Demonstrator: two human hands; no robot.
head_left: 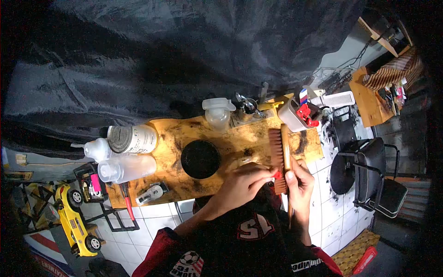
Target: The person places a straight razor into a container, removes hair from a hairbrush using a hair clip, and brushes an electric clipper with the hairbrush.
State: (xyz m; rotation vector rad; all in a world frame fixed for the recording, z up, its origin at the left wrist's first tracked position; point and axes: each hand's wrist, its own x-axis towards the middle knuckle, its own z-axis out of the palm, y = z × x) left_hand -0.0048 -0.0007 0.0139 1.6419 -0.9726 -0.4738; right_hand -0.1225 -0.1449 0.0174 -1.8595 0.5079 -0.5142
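My right hand [301, 183] is wrapped round the wooden handle of a brush with brown bristles [276, 144]. The brush is upright in view, bristles facing left. My left hand [243, 183] pinches a small red piece [277, 175] against the lower bristles; its exact kind is too small to tell. A thin pale stick-like part seems to lie by those fingers. Left of my hands, a black round disc [200, 159] lies on the stained wooden table [173, 187].
Spray bottles [127, 169] and a tin can [134, 139] stand at the left, near a hair clipper [152, 193]. Behind sit a clear plastic container [218, 114] and a grey tub [295, 117] with red clips and a white comb [339, 99]. A black chair [371, 159] stands right.
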